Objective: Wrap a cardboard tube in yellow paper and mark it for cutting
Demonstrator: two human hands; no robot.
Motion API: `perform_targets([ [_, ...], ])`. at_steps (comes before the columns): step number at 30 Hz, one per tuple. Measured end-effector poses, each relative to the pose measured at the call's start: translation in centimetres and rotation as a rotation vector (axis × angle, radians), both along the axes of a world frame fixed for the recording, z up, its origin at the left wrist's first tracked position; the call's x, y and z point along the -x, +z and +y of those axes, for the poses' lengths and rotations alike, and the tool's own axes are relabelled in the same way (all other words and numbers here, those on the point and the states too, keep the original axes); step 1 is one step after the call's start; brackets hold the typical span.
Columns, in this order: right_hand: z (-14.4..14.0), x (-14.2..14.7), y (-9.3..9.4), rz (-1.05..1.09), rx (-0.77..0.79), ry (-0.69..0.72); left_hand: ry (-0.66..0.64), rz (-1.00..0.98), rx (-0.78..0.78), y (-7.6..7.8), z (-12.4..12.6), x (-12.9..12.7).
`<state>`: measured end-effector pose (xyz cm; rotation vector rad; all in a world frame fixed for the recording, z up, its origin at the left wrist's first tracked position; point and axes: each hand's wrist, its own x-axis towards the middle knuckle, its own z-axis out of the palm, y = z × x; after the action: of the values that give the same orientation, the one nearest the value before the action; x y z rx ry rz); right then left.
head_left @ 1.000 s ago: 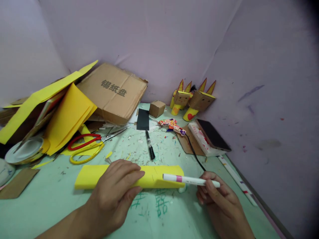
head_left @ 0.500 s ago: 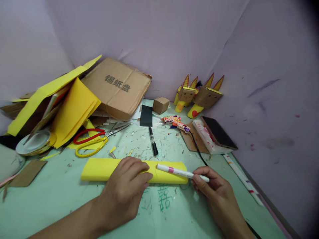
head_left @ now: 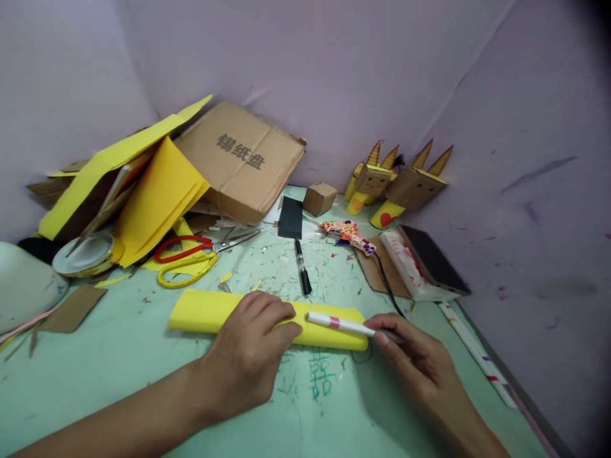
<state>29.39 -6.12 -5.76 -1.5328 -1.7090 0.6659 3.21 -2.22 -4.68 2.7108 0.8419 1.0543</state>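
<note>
You are at a craft desk.
Around the paper-littered pale green cutting mat [head_left: 143, 381]: red-and-yellow-handled scissors [head_left: 191, 257], yellow paper sheets [head_left: 157, 197], cardboard horned figures [head_left: 398, 184].

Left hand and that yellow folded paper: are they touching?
Touching. The head view shows the left hand with fingers pressed flat on the yellow folded paper.

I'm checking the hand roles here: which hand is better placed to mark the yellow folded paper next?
Right. The right hand already holds the white marker with its tip over the yellow folded paper, while the left hand lies flat on it, pinning it down.
</note>
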Motion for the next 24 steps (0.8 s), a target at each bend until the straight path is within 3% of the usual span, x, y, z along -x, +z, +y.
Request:
perform_targets([
  [5,0.35,0.31,-0.25,-0.018,-0.111,0.073,0.003,0.011,-0.001,-0.01,-0.03,0.02],
  [10,0.43,0.63,-0.79,-0.002,-0.197,0.037,0.001,-0.004,0.009,-0.15,0.06,0.03],
  [24,0.81,0.07,-0.73,0.057,-0.192,0.085,-0.015,0.003,0.028,-0.62,0.11,0.12],
])
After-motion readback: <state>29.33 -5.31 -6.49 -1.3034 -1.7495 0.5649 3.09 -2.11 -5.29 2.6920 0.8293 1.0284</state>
